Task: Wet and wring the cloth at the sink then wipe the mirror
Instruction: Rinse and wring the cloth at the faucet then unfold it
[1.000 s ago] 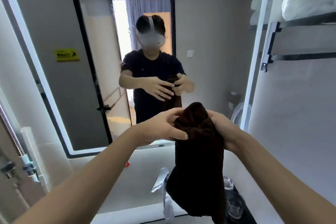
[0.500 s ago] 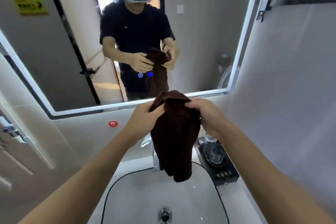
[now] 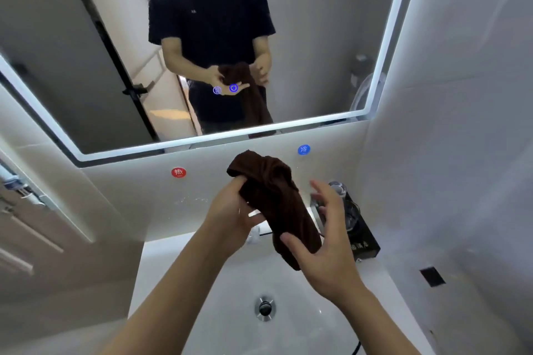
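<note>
A dark brown cloth [image 3: 274,199] hangs bunched above the white sink [image 3: 225,291]. My left hand [image 3: 230,216] grips its upper part from the left. My right hand [image 3: 320,242] is just right of the cloth with fingers spread, its thumb touching the lower end. The tap [image 3: 315,210] is mostly hidden behind the cloth and my right hand. The lit-edged mirror [image 3: 317,52] on the wall above reflects me holding the cloth.
The drain [image 3: 265,308] sits in the middle of the basin. A black tray [image 3: 363,242] with glasses stands on the counter right of the tap. Red [image 3: 178,172] and blue [image 3: 303,149] round stickers mark the wall under the mirror. A wall rises close on the right.
The view has tilted down from the mirror to the sink. The cloth has come lower over the basin, and my right hand has let go of its top and opened.
</note>
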